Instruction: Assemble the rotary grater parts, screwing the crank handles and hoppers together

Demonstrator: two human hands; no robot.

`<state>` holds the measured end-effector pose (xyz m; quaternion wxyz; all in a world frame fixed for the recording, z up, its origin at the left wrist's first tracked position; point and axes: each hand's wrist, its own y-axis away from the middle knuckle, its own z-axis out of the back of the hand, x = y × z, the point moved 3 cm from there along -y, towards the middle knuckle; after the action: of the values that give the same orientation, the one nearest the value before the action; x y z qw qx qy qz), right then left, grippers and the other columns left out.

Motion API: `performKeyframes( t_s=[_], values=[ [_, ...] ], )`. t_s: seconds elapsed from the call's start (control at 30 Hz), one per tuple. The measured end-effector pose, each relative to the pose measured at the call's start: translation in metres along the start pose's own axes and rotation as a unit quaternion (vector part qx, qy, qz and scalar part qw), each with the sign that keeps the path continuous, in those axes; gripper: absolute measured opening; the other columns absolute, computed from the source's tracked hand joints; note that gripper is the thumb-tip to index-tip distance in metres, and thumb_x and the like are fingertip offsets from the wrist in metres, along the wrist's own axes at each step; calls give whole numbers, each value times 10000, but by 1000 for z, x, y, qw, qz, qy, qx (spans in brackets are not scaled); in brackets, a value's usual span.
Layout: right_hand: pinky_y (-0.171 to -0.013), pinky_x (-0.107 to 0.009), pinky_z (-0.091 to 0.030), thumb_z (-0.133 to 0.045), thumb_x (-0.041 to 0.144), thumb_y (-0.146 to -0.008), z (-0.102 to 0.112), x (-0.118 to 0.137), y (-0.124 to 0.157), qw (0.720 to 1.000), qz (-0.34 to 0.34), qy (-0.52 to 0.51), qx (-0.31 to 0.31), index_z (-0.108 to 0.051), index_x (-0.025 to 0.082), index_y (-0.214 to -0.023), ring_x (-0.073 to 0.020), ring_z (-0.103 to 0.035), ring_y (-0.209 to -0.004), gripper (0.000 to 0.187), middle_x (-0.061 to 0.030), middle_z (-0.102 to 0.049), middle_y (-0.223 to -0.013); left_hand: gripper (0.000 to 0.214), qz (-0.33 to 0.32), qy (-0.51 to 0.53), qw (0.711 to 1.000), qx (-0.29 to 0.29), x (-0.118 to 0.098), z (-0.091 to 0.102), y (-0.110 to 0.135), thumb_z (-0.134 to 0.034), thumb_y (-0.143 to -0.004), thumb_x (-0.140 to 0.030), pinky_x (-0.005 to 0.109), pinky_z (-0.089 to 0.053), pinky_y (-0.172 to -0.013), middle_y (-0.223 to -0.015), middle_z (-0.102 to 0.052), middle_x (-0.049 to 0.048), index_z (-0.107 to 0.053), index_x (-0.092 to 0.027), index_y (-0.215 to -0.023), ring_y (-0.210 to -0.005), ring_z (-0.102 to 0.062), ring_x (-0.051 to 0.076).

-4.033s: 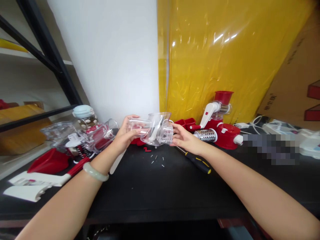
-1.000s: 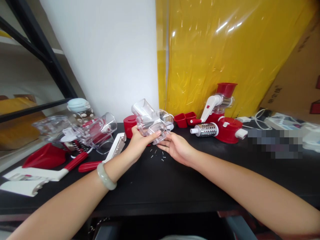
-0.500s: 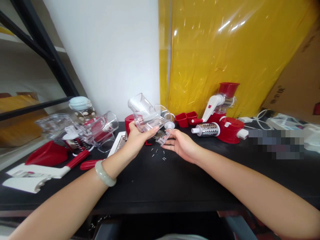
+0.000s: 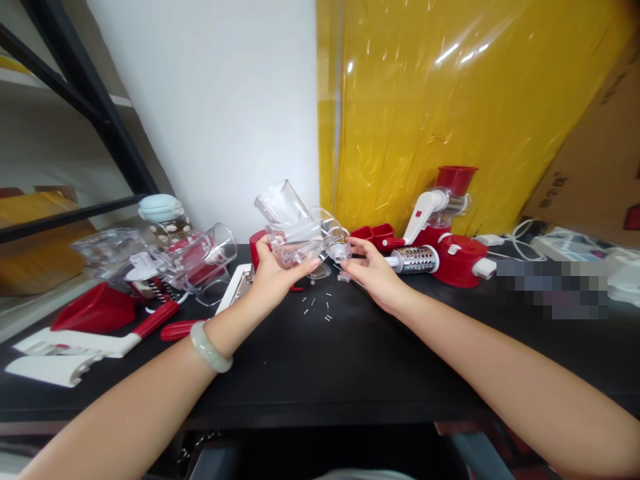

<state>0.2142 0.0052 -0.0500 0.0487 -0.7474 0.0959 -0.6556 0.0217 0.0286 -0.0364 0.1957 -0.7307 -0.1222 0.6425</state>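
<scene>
Held up just above the black table, toward its far edge: a clear housing, gripped from below by the left hand, fingers wrapped round its underside and thumb behind. Right hand close at the round open end, fingers half curled, tips drawn together by a small clear piece – whether truly pinched or only touched, cannot tell.

By the look of it, a fitting step: one part steadied, another brought to its mouth. Calls for a still left grip and fine lining-up on the right, since clear on clear hides edges.

Housing glossy, hard plastic, a square chute on top, a drum-shaped barrel below. Tiny white bits scattered on the matt table beneath. Just right, a perforated metal drum lying on its side against a red base – behind these, an assembled grater with white crank. At left, a heap of clear parts and a white handle. Crinkled yellow sheet behind, shiny. Pale bracelet on the left wrist.
</scene>
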Motion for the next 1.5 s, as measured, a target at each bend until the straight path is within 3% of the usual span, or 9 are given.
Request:
performKeyframes(
  t_s=[0.13, 0.33, 0.6, 0.8, 0.9, 1.03, 1.17, 1.3, 1.5],
  values=[
    [-842, -408, -531, -783, 324, -609, -3, 0, 3, 1000, 5, 15, 23, -549, 255, -1220, -185, -602, -939, 659, -80, -519, -1234, 786, -9, 6, 1000, 3, 3, 2, -1, -903, -579, -218, 492, -451, -1081, -1162, -643, 72, -321, -263, -1106, -1206, -619, 284],
    [-896, -441, -502, -800, 280, -569, 7, 4, -4, 992, 22, 119, -27, -618, 249, -1166, -196, -587, -910, 625, -74, -561, -1188, 818, 4, 11, 1000, 1, 4, 2, -3, -910, -549, -202, 509, -439, -1086, -1172, -633, 76, -316, -265, -1107, -1199, -621, 286],
    [-761, -418, -515, -765, 412, -663, 12, -1, -13, 991, 25, 133, -12, -557, 237, -1276, -135, -533, -688, 671, -49, -562, -1055, 833, 25, -22, 999, 9, 1, 1, 0, -903, -553, -207, 529, -459, -1058, -1159, -619, 83, -299, -260, -1123, -1197, -614, 305],
    [-846, -425, -516, -792, 417, -651, 26, 33, -18, 986, 97, 128, -51, -568, 250, -1204, -194, -602, -884, 619, -61, -596, -1114, 856, -2, -28, 1000, -8, -6, 2, -1, -908, -535, -209, 490, -506, -1011, -1234, -531, 87, -284, -272, -1118, -1201, -599, 284],
    [-815, -432, -519, -723, 509, -740, 42, 57, -17, 979, 91, 177, -48, -572, 250, -1183, -198, -620, -817, 535, -52, -653, -1009, 859, -14, -37, 999, -29, -12, 2, 0, -914, -516, -206, 476, -516, -1003, -1272, -488, 88, -295, -270, -1109, -1167, -613, 270],
    [-784, -444, -514, -635, 630, -798, 66, 77, -8, 933, 84, 350, 1, -637, 225, -1061, -231, -643, -801, 484, -73, -690, -910, 846, -5, -29, 999, -21, -12, 2, 0, -911, -515, -209, 484, -518, -1002, -1260, -506, 88, -297, -270, -1094, -1195, -597, 275],
    [-911, -419, -498, -718, 499, -786, 84, 75, 1, 867, 144, 474, 48, -609, 202, -1152, -232, -648, -996, 483, -93, -682, -1102, 867, -17, -48, 998, -22, -8, 5, -4, -906, -537, -240, 499, -536, -981, -1325, -463, 108, -265, -283, -1119, -1206, -592, 274],
    [-990, -382, -461, -764, 372, -759, 83, 61, -5, 814, 192, 537, 113, -594, 193, -1194, -214, -604, -1111, 500, -91, -623, -1197, 867, -27, -65, 997, -30, -7, 7, -8, -899, -556, -251, 502, -520, -1013, -1337, -461, 113, -252, -287, -1132, -1194, -607, 261],
    [-966, -407, -440, -758, 378, -753, 64, 39, -31, 768, 155, 604, 145, -585, 214, -1255, -249, -594, -1116, 556, -98, -595, -1229, 869, -32, -82, 995, -44, -10, 8, -9, -906, -536, -292, 512, -512, -1019, -1340, -481, 123, -270, -278, -1128, -1215, -600, 284]
  ],
)
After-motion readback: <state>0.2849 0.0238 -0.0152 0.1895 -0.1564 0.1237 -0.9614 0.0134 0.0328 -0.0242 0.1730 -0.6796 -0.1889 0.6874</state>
